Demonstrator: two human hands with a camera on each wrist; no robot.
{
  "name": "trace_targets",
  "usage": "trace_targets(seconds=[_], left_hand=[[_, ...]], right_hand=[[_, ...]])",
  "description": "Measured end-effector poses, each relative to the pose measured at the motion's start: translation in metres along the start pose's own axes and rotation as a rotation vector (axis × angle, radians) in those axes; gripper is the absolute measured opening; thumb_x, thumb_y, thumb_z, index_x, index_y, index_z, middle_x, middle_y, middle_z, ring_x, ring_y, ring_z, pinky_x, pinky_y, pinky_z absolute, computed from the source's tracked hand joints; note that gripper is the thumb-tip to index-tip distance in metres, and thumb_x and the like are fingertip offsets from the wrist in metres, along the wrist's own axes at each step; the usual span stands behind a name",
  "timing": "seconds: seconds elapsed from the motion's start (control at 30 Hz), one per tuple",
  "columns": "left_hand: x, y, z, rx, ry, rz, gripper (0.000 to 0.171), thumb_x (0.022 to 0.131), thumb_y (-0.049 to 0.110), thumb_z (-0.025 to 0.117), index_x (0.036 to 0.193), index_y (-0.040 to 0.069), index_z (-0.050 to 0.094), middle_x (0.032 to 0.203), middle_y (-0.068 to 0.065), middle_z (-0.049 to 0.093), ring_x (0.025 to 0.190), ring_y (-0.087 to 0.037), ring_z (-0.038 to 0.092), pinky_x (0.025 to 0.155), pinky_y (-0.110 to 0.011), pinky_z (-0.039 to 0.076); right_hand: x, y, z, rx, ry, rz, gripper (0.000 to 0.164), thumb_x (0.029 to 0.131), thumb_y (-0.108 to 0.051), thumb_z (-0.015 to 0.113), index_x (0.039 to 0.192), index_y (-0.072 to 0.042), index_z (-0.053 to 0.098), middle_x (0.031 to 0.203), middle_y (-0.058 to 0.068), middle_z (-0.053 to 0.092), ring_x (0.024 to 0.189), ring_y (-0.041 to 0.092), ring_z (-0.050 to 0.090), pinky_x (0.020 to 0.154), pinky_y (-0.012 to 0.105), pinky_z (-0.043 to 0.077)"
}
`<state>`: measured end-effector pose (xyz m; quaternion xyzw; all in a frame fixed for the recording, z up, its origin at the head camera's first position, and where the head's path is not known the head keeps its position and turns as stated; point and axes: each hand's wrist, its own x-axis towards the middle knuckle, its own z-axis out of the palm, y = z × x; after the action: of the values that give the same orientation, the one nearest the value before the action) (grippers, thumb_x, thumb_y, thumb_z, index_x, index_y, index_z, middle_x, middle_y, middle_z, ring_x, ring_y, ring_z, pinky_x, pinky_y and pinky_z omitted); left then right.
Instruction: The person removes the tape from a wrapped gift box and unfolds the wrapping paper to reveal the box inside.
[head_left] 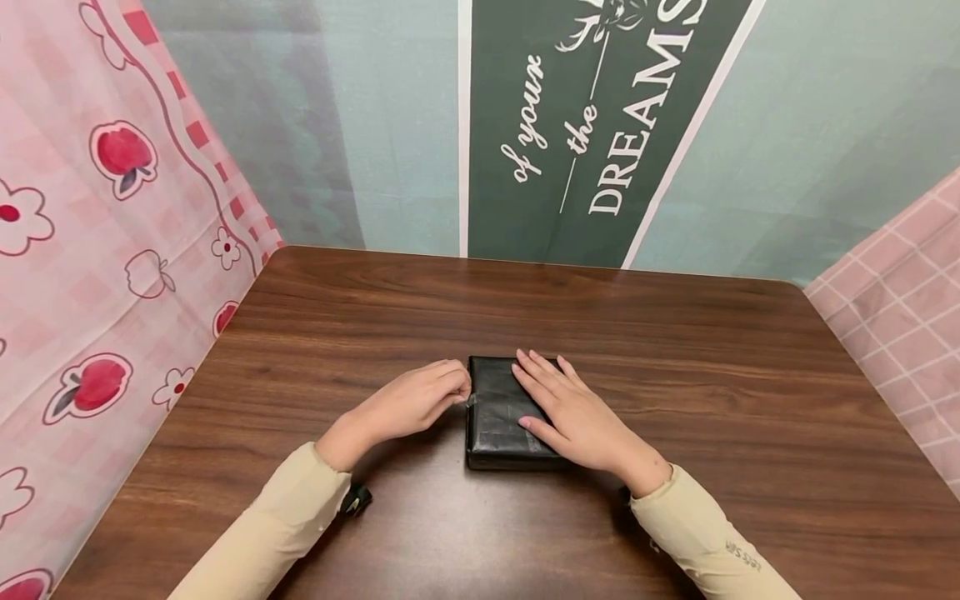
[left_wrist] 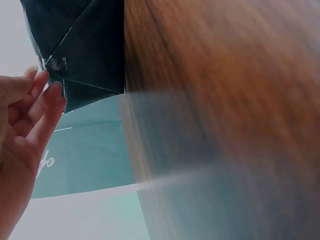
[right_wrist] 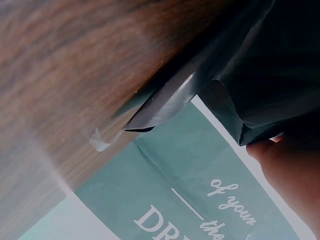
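A parcel wrapped in black plastic (head_left: 495,417) lies flat on the wooden table. My right hand (head_left: 573,408) rests on its top with fingers spread and straight; in the right wrist view only part of that hand (right_wrist: 292,172) shows, at the parcel's edge. At the left side, my left hand (head_left: 420,396) has bent fingers and pinches at a small strip of clear tape (head_left: 471,401). The left wrist view shows the folded end of the wrapping with a tape patch (left_wrist: 56,64), the left fingertips right beside it.
The brown wooden table (head_left: 360,317) spreads out around the parcel. On its far side, a loose black flap (right_wrist: 165,102) sticks out, with a bit of clear tape (right_wrist: 102,141) near its tip. A green printed curtain (head_left: 405,125) hangs behind, pink cloth (head_left: 112,275) at left.
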<state>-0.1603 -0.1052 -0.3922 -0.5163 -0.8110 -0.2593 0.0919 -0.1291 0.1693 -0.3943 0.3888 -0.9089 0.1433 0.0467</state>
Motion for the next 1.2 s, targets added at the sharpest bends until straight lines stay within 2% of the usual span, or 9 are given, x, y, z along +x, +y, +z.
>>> trace_targets(seconds=[0.2,0.57,1.2], left_hand=[[0.0002,0.0002,0.0003,-0.045,-0.012,-0.007,0.012,0.091,-0.003,0.056,0.09,0.008,0.051,0.084,0.002,0.047,0.076,-0.007,0.046,0.069,-0.023,0.043],[-0.0001,-0.0025,0.0004,-0.121,-0.071,-0.07,0.007,0.094,0.0,0.053,0.091,0.007,0.053,0.086,0.001,0.051,0.077,-0.008,0.05,0.07,-0.023,0.046],[-0.0033,-0.0057,-0.0047,-0.146,-0.114,-0.096,0.014,0.093,-0.002,0.052,0.086,0.009,0.05,0.083,0.003,0.047,0.077,-0.006,0.046,0.068,-0.023,0.044]], right_hand=[[-0.0005,0.0005,-0.0007,0.001,-0.001,-0.004,0.062,0.098,-0.035,0.048,0.147,-0.002,0.031,0.155,0.011,0.02,0.143,0.025,0.015,0.111,0.052,0.013],[-0.0004,0.0001,-0.001,0.002,0.003,-0.007,0.062,0.098,-0.036,0.048,0.147,-0.002,0.031,0.154,0.013,0.022,0.142,0.026,0.016,0.111,0.051,0.013],[-0.0006,-0.0002,0.0005,0.002,-0.003,0.001,0.062,0.099,-0.038,0.046,0.148,-0.003,0.029,0.155,0.012,0.021,0.143,0.025,0.015,0.112,0.05,0.011]])
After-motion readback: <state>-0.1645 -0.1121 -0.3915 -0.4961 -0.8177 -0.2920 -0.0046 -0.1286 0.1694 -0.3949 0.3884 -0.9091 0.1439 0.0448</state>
